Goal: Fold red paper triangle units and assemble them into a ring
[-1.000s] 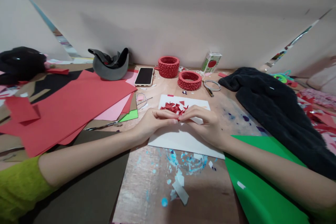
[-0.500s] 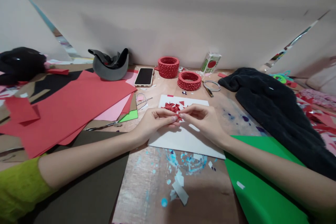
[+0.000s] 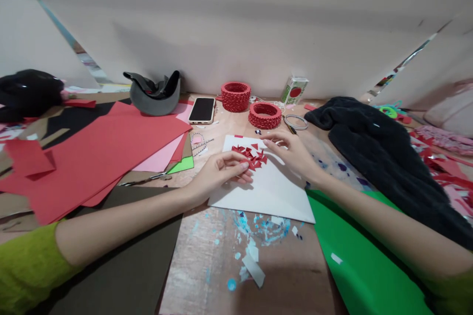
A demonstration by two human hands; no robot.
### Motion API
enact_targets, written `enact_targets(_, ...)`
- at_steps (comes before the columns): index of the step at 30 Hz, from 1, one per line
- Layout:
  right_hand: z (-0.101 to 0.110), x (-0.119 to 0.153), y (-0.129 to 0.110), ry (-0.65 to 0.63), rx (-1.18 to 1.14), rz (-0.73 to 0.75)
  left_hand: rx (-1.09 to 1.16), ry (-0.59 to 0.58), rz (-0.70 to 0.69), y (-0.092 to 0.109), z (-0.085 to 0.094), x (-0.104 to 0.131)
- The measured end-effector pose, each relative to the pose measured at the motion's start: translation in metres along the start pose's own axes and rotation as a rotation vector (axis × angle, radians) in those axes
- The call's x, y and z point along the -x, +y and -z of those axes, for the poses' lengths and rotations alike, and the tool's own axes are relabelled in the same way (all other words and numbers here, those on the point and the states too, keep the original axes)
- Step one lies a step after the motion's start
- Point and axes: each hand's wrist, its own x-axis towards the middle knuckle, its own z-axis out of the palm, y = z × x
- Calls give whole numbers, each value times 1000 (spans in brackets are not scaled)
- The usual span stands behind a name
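My left hand (image 3: 228, 170) is over the white board (image 3: 273, 192), its thumb and forefinger pinched on a small folded red paper piece, mostly hidden by the fingers. Right beside those fingertips, a heap of folded red paper pieces (image 3: 258, 157) lies on the board. My right hand (image 3: 286, 150) hovers above the board's upper right part. Its thumb and forefinger are apart, with nothing visible between them, near a loose red triangle at the heap's far edge.
Behind the board stand two red folded-paper rings (image 3: 235, 97), a phone (image 3: 202, 110), a tape roll (image 3: 295, 121) and a small carton (image 3: 294, 90). Red sheets (image 3: 111, 147), scissors (image 3: 144, 178) and a grey cap (image 3: 155, 101) are left. Dark cloth (image 3: 373, 147) and a green sheet (image 3: 362, 251) lie right.
My right hand has let go and moved up and to the right, its fingers now apart. My left hand has stayed nearly in place, and more of the red heap shows.
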Motion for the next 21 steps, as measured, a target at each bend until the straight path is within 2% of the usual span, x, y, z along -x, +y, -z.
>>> enact_targets(3,0,-5,10,-92,76,37,-4,-21,-2,-1,1,-2)
enact_targets(6,-3,-9,8,-212,131,110,2,-21,26,-1,0,-1)
enact_targets(8,-4,-11,6,-246,164,110,3,-19,42,2,-2,1)
enact_targets(14,4,-9,5,-97,78,-68,-17,8,58,6,-5,3)
enact_targets(17,7,-9,6,-39,97,-72,29,-20,41,2,-3,1)
enact_targets(21,4,-11,10,-94,149,-2,53,-47,37,-3,0,0)
